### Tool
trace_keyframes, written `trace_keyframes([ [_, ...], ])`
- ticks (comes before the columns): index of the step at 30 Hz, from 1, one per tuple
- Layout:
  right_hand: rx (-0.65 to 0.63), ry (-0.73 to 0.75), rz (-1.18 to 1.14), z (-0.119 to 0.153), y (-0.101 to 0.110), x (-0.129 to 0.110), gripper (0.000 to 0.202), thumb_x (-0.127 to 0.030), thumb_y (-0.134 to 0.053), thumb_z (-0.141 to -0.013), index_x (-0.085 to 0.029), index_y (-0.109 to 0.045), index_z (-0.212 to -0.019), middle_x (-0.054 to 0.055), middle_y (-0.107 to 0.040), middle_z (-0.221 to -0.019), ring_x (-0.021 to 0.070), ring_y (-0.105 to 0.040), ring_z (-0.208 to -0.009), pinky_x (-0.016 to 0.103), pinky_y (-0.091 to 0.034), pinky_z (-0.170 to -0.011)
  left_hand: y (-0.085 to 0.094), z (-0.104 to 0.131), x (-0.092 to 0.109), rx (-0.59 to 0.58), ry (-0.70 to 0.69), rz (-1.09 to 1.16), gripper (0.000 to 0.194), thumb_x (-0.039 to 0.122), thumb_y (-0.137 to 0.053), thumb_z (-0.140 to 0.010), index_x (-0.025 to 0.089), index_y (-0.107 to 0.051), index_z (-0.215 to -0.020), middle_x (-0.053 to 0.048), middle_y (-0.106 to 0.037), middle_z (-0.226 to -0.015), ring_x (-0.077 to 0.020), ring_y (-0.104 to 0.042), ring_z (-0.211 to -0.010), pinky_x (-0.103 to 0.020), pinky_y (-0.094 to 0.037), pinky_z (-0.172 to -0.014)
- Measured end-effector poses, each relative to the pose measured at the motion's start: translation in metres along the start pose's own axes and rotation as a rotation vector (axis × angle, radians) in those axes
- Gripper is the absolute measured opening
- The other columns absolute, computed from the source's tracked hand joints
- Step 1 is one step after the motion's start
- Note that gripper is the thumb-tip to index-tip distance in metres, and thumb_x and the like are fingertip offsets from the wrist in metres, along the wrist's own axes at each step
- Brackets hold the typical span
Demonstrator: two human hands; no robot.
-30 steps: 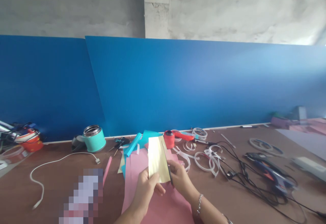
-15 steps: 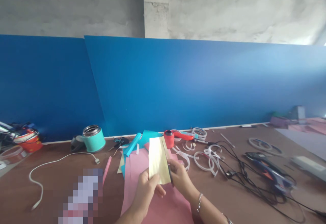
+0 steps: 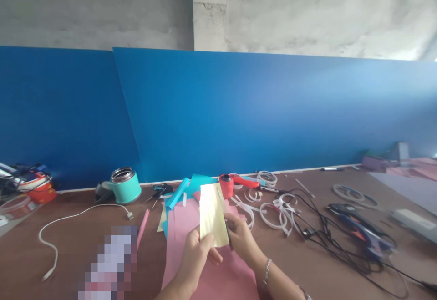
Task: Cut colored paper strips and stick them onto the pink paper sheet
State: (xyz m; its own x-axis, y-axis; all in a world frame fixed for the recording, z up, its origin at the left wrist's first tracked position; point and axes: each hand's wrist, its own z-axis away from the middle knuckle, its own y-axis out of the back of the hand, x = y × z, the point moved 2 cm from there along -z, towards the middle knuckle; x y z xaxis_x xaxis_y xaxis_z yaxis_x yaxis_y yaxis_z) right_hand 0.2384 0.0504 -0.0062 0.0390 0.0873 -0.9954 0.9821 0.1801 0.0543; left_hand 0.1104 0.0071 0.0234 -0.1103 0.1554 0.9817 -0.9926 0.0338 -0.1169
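A pale yellow piece of paper [image 3: 212, 213] is held upright above pink sheets [image 3: 221, 277] on the table. My left hand [image 3: 198, 254] pinches its lower left corner between thumb and fingers. At the paper's right edge, my right hand [image 3: 242, 236] is closed on a dark, thin tool, which looks like scissors; most of it is hidden by the fingers and the paper. A narrow strip along the paper's right side stands slightly apart near the top.
Behind the paper lie blue paper [image 3: 201, 182] and a red tool [image 3: 226, 187]. A teal cup [image 3: 127, 190] and white cable [image 3: 75, 216] are at left. White strips [image 3: 273, 216], black cables [image 3: 327, 227] and a blue glue gun [image 3: 365, 236] spread over the right.
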Motion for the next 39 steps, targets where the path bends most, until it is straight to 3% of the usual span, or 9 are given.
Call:
trace_keyframes([
  [16,-0.012,0.003,-0.028,-0.004,0.004,0.010,0.026,-0.024,-0.055,-0.072,-0.013,-0.063,-0.094,-0.006,-0.051,-0.050,0.0059,-0.041,-0.037,0.017,-0.031,-0.034,-0.003,0.003,0.002,0.000,0.001,0.017,0.028,0.028,-0.049,-0.069,0.009,-0.062,-0.085,0.000,-0.057,-0.039,-0.0141,-0.054,-0.038,-0.022,-0.043,-0.042],
  [39,-0.015,0.028,-0.069,-0.001,0.005,-0.003,0.028,-0.031,-0.059,-0.075,-0.014,-0.064,-0.096,-0.002,-0.058,-0.056,0.0081,-0.046,-0.041,0.018,-0.035,-0.036,-0.004,0.002,-0.003,-0.030,0.002,0.008,0.030,0.029,-0.050,-0.069,0.008,-0.064,-0.085,-0.002,-0.060,-0.042,-0.0139,-0.053,-0.037,-0.023,-0.043,-0.042],
])
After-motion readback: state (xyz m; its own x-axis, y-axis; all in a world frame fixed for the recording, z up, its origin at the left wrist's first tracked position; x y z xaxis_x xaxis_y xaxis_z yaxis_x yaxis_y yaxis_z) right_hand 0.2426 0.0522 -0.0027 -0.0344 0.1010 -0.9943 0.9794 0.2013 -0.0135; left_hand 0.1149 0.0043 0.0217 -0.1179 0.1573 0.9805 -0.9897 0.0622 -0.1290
